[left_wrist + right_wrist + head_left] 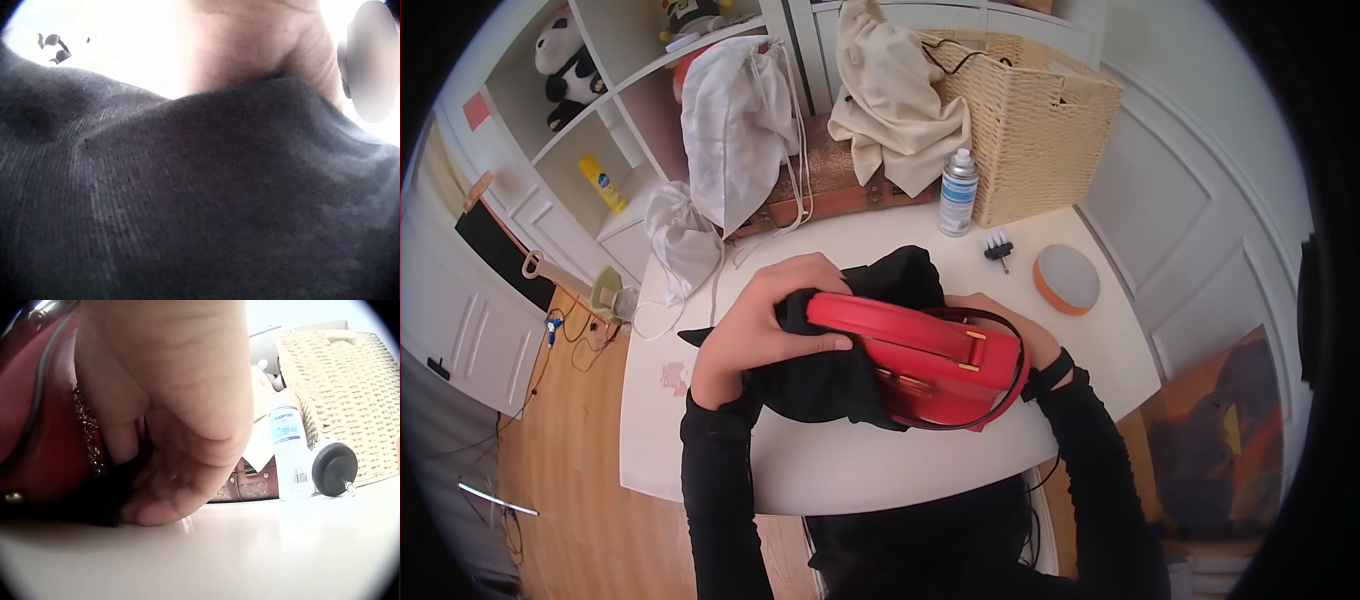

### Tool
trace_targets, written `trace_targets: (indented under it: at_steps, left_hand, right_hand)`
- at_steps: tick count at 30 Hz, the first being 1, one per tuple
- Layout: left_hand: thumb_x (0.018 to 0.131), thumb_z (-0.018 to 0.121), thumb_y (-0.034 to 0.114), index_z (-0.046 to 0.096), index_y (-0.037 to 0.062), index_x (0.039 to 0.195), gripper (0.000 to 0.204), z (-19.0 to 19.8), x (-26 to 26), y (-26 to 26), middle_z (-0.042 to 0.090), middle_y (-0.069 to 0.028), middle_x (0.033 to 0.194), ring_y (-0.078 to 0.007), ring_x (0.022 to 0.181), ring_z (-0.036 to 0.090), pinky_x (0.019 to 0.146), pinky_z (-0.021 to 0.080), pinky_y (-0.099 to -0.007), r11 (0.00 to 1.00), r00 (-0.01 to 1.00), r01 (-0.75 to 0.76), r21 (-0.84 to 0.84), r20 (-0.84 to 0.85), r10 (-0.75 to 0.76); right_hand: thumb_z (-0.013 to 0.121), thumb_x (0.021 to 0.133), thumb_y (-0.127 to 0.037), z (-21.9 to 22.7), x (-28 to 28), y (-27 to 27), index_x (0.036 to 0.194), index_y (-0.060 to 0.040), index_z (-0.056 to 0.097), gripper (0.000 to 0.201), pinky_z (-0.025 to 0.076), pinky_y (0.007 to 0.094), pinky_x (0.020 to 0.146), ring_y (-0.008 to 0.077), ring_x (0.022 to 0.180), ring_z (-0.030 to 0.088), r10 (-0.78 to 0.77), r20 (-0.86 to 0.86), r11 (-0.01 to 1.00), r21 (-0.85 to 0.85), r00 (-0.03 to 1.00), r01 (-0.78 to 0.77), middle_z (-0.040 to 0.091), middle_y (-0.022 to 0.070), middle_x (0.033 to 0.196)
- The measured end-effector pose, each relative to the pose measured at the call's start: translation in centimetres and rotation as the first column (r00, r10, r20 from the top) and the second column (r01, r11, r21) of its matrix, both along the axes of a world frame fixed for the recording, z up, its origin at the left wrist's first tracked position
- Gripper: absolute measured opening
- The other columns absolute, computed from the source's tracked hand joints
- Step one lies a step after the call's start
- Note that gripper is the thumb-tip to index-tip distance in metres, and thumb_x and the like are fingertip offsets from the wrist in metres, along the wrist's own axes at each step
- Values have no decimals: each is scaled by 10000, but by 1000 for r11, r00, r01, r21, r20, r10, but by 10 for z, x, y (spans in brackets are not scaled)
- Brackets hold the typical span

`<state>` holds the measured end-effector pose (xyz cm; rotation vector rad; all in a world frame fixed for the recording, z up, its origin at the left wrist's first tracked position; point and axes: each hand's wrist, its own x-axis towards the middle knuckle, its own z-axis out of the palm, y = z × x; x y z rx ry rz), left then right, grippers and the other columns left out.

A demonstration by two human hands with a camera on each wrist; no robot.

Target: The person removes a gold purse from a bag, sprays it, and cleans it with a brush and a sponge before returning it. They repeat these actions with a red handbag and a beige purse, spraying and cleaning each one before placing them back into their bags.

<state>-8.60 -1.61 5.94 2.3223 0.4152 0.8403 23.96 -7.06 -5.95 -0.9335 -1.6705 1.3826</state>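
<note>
A red handbag (pixel 940 365) with gold fittings and a dark strap lies tilted over the white table, its left end wrapped in black cloth (pixel 825 385). My left hand (pixel 765 310) grips the cloth at that end, thumb on the near side and fingers over the top. Behind the bag, my right hand (pixel 990 308) is partly hidden in the head view. The right wrist view shows its fingers (pixel 181 481) curled around black cloth low beside the bag, close over the tabletop, near a metal chain (pixel 89 434). In the left wrist view, a dark sleeve (pixel 206 187) covers most of the picture.
Right of the bag lie a round orange-edged pad (pixel 1067 280) and a small brush attachment (pixel 998 248). A spray can (pixel 958 195) stands before a wicker basket (pixel 1040 130). White drawstring bags (pixel 738 130) and a brown case (pixel 830 180) occupy the table's back.
</note>
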Motion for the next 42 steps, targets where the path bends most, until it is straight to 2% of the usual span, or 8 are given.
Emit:
trace_targets:
  at_steps: [6, 9, 13, 18, 20, 25, 31, 42]
  left_hand:
    - [689, 830, 72, 641, -4, 974, 351, -32, -1, 17, 626, -103, 1024, -216, 981, 577, 922, 423, -332, 968, 969, 82, -237, 245, -22]
    - [722, 776, 28, 613, -10, 947, 281, -36, 12, 9, 628, -108, 994, -224, 939, 588, 884, 442, -325, 992, 940, -116, -54, 315, 127]
    - [738, 728, -19, 594, -15, 945, 246, -35, 11, 4, 623, -110, 968, -224, 908, 591, 857, 451, -310, 931, 838, -363, 47, 453, 304]
    - [999, 553, 120, 602, 4, 940, 139, -25, 3, 2, 614, -8, 938, -103, 885, 535, 829, 413, -251, 720, 378, -575, -388, 654, 655]
    - [1012, 552, 177, 617, 13, 941, 191, -27, -13, 11, 581, 14, 850, -75, 825, 498, 763, 392, -242, 684, 370, -629, -371, 630, 682]
    - [1009, 559, 179, 621, -5, 983, 196, -23, -18, 14, 599, -3, 875, -94, 832, 521, 777, 415, -254, 615, 478, -789, -19, 610, 632]
    - [998, 564, 130, 618, -41, 1060, 190, -15, -22, 7, 635, -36, 933, -116, 880, 560, 825, 430, -242, 623, 287, -713, -321, 678, 677]
    - [969, 631, 161, 630, -63, 1021, 229, -10, -36, 20, 656, -92, 851, -133, 787, 569, 745, 466, -278, 524, 310, -845, -111, 696, 648]
  right_hand:
    - [552, 961, -87, -1, 1, -1, 1341, -14, 502, 390, 433, 302, 1027, 197, 1195, 571, -47, -14, 999, 28, 999, 47, 606, 134, 1263]
    - [578, 936, -83, 46, -20, -14, 1215, 9, 575, 294, 473, 312, 940, 203, 1074, 633, -47, -3, 995, 85, 999, 47, 670, 152, 1104]
    - [557, 913, -39, 35, -9, 4, 1081, 32, 598, 187, 502, 313, 820, 193, 912, 667, -215, 221, 907, 406, 951, 111, 685, 160, 917]
    - [481, 960, -43, 5, 10, 34, 1115, 30, 584, 200, 529, 268, 720, 170, 845, 665, -199, 232, 958, 253, 952, 139, 666, 119, 905]
    - [453, 980, -52, 31, -7, 23, 1133, 18, 594, 220, 549, 269, 702, 160, 838, 666, -242, 228, 970, 37, 943, 240, 672, 97, 928]
    - [476, 1000, -114, 40, -9, 14, 1145, 0, 609, 227, 567, 267, 688, 129, 791, 674, -249, 221, 969, 54, 943, 243, 679, 47, 937]
    - [492, 996, -108, 55, -15, 3, 1116, -14, 575, 173, 568, 252, 690, 121, 789, 681, -157, 107, 986, -33, 982, 162, 672, 46, 924]
    - [486, 882, 61, 38, -53, -6, 1090, -15, 533, 226, 472, 235, 617, 93, 669, 573, -250, -221, 966, -128, 942, 227, 635, 37, 890]
